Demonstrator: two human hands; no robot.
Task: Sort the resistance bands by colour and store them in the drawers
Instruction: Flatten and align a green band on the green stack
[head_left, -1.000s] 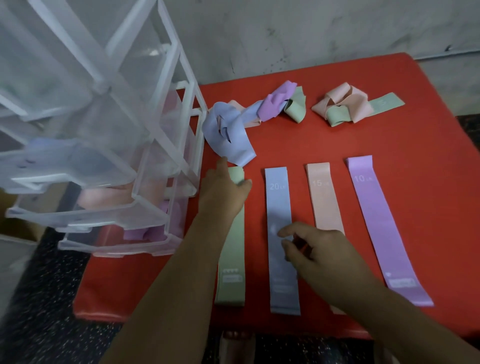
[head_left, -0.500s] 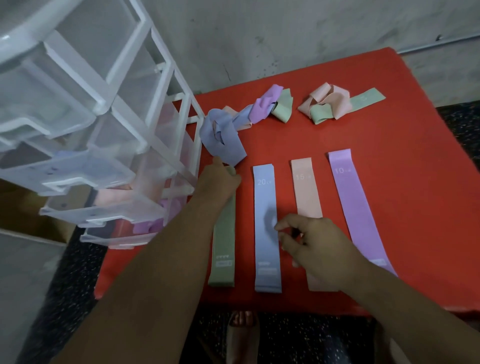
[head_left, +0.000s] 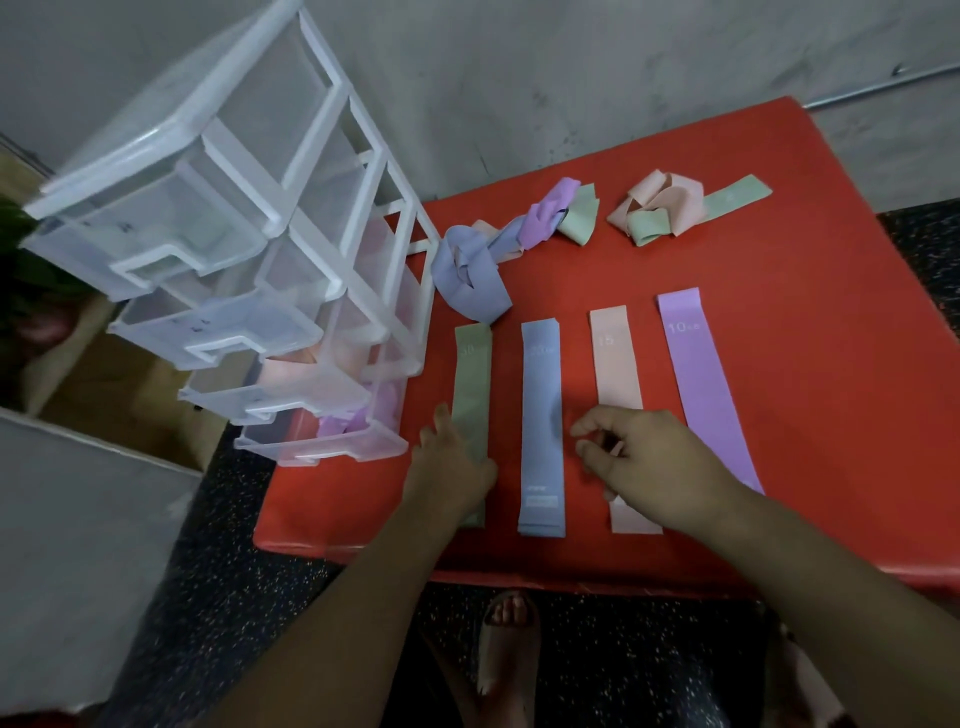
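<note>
Four flat resistance bands lie side by side on the red table (head_left: 810, 467): green (head_left: 474, 374), blue (head_left: 541, 405), pink (head_left: 613, 364) and purple (head_left: 698, 374). My left hand (head_left: 452, 465) rests on the near part of the green band, fingers spread over it. My right hand (head_left: 654, 462) hovers over the pink band's near half with loosely curled fingers and holds nothing. Behind the row are a tangle of blue, purple and green bands (head_left: 470, 280) and a pink and green tangle (head_left: 670, 208). The clear drawer unit (head_left: 249, 249) stands at the left.
The unit's drawers are partly pulled out; the third holds pink bands (head_left: 296, 374) and the bottom one purple bands (head_left: 353, 421). A cardboard box (head_left: 119, 395) sits on the floor at the left. A sandalled foot (head_left: 506, 644) shows below the table's near edge.
My left hand slid from the green band's far end toward its near end. My right hand shifted off the blue band toward the pink one. The view has pulled back.
</note>
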